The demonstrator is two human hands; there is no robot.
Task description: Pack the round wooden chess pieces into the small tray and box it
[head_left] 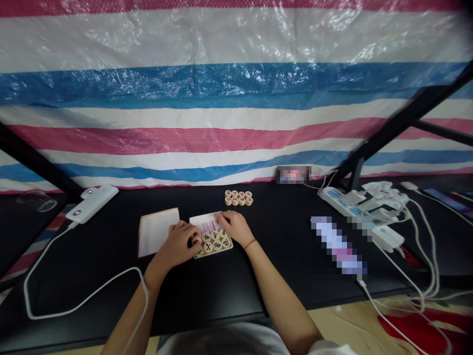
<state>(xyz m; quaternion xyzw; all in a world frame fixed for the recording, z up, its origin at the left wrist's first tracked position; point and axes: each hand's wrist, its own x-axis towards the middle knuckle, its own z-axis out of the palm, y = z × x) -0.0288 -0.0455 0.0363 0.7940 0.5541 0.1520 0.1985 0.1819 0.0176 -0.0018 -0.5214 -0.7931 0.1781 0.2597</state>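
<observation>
A shallow white box (pixel 229 246) sits on the black table, holding round wooden xiangqi pieces (pixel 207 247) with dark characters in its near part. Pink-lined paper (pixel 209 227) shows at the far part of its floor. My left hand (pixel 180 243) bends over the box's left end, its fingers closed around a xiangqi piece (pixel 196 240). At the far right corner, my right hand (pixel 235 228) grips the box wall; its fingertips are partly hidden, near a small red mark. The open box lid (pixel 158 230) lies to the left, touching or just behind my left hand.
Two rows of red-marked pieces (pixel 238 198) stand behind the box. On the left is a white power bank (pixel 92 203) with a cable crossing my left forearm. A blurred phone (pixel 338 245), a power strip (pixel 360 217) and tangled cables lie right. Striped sheeting (pixel 207 140) hangs behind.
</observation>
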